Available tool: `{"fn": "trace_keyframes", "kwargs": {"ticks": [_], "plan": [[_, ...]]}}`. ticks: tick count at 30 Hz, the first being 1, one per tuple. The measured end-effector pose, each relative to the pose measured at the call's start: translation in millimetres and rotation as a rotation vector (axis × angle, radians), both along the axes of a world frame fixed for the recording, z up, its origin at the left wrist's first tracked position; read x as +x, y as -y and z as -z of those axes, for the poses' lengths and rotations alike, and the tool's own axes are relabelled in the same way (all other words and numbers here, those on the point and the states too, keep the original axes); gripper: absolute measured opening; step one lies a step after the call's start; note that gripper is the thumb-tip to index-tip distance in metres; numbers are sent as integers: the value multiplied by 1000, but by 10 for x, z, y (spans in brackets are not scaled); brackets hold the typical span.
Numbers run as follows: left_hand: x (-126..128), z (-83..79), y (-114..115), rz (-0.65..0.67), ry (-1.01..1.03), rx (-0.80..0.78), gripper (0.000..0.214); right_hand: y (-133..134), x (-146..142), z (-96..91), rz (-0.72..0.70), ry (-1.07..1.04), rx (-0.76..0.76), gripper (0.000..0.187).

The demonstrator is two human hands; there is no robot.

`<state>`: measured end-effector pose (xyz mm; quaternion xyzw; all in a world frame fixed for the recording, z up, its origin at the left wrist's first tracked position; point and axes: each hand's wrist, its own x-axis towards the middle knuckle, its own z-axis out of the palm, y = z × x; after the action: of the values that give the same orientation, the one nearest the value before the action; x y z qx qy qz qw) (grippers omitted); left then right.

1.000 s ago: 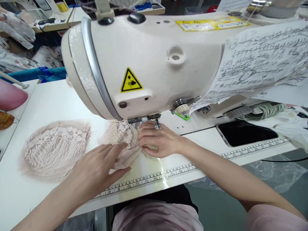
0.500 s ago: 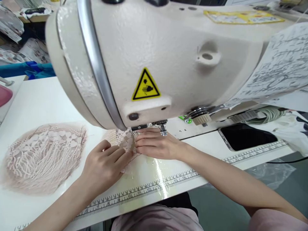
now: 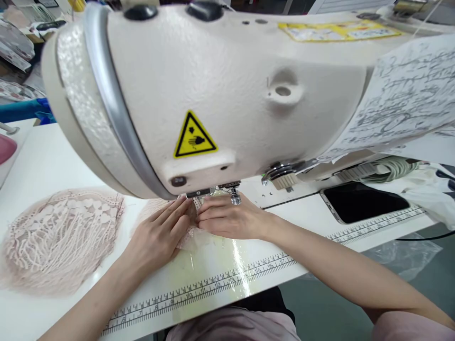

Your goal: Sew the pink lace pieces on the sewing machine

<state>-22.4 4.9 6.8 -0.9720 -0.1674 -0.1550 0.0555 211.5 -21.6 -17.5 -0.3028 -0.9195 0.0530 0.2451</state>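
A small piece of pale pink lace [image 3: 190,237] lies on the white table under the head of a cream sewing machine [image 3: 213,94]. My left hand [image 3: 159,237] rests flat on the lace, fingers stretched toward the presser foot [image 3: 199,193]. My right hand [image 3: 227,218] lies flat on the lace from the right, fingertips meeting the left hand just below the foot. The needle area is mostly hidden by the machine head.
A larger stack of pink lace pieces [image 3: 59,237] lies at the left. A dark phone [image 3: 366,202] rests at the right, beside a coiled cable [image 3: 391,168] and patterned paper [image 3: 401,104]. A ruler strip [image 3: 213,284] runs along the table's front edge.
My left hand has slid up and right, its fingers now straight and under the machine head beside the right fingertips. The view has shifted closer to the machine.
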Motion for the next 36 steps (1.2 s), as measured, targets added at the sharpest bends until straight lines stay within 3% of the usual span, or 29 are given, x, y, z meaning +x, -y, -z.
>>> {"fn": "trace_keyframes", "kwargs": {"ticks": [10, 23, 36], "plan": [[8, 11, 14, -5, 1, 0, 26, 7, 22, -24, 4, -61, 5, 20], [63, 10, 28, -20, 9, 28, 32, 48, 81, -63, 142, -6, 114, 25], [97, 20, 42, -31, -1, 46, 35, -87, 118, -51, 70, -109, 75, 19]]}}
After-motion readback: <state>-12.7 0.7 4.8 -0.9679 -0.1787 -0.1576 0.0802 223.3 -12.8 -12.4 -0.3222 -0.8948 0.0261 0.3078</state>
